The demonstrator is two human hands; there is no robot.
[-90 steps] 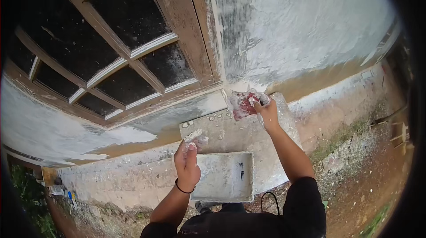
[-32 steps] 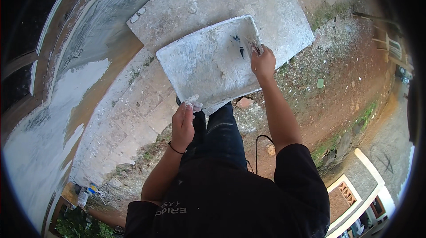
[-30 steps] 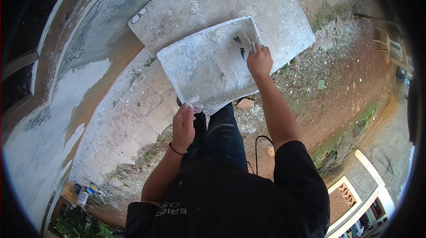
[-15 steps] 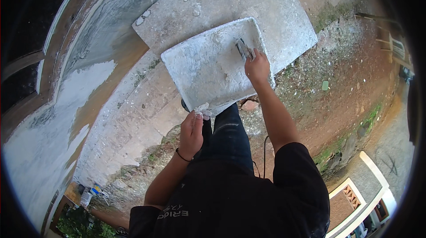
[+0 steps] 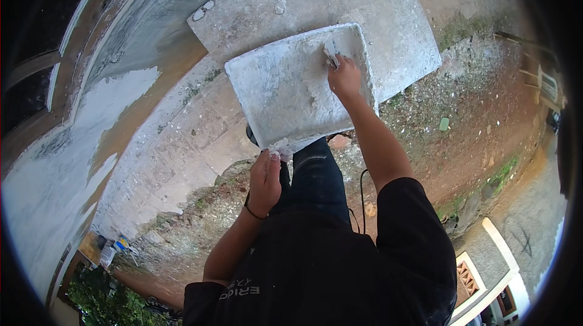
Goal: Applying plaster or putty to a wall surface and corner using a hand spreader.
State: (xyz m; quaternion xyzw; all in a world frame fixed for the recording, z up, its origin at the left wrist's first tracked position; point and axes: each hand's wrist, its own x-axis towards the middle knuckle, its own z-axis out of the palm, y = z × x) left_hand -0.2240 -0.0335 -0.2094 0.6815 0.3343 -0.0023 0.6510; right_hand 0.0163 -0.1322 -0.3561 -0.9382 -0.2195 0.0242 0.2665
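Observation:
A shallow rectangular tray [image 5: 243, 101], white and crusted with plaster, lies tilted in front of me. My right hand [image 5: 345, 77] reaches over its far right part, closed on a small putty knife [image 5: 331, 55]. White paste coats the knife's blade, which is at the tray's floor; whether it touches is hard to tell. By the tray's near left corner, my left hand [image 5: 265, 181] is closed on a lumpy white plaster-smeared thing [image 5: 280, 148]. Most of that thing is hidden by paste and fingers, so its kind does not show. Thin wet paste [image 5: 291, 74] covers the tray's inside.
Beneath the tray's far side lies a large pale board [image 5: 388, 28] spotted with plaster. A partly coated wall [image 5: 127, 92] rises on the left, beside a paved strip [image 5: 176, 144]. Bare soil and rubble [image 5: 437, 150] spread to the right, with a small green piece [image 5: 444, 123] on it.
My right hand has moved slightly up and left over the tray with the putty knife. My left hand keeps its grip near the corner. The whole view has shifted a little.

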